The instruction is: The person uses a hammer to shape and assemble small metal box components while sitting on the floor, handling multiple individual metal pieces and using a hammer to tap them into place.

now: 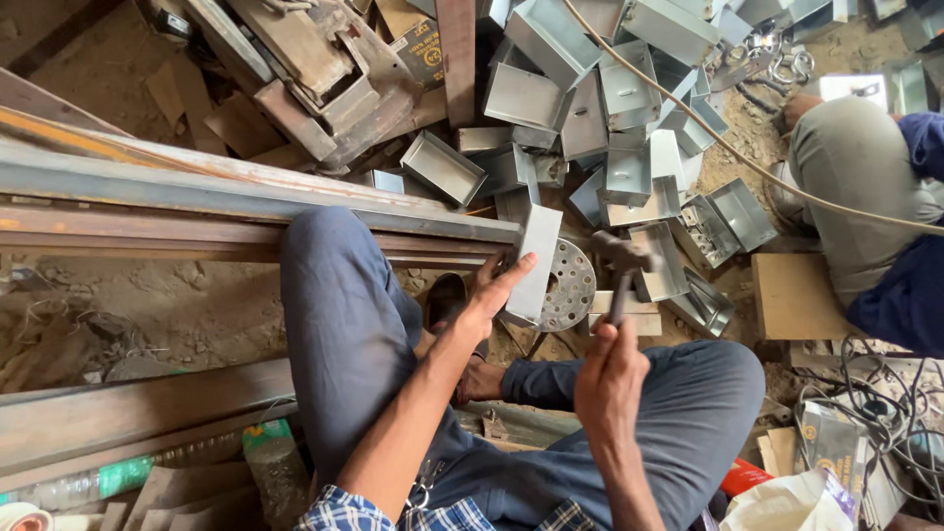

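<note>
My left hand [492, 292] grips a grey sheet-metal box [535, 258], holding it upright on a round perforated metal disc [568, 285]. In my right hand [610, 379] is a hammer [623, 265], its dark head raised just right of the box. I sit on the ground in blue trousers, knees apart, with the disc between them.
A heap of several grey metal boxes [590, 108] lies beyond the disc. Long rusty steel rails [197, 192] run across the left. Another person [865, 197] sits at the right beside a wooden block [792, 295]. A cord [708, 133] crosses the pile. Wires [885, 393] lie at the lower right.
</note>
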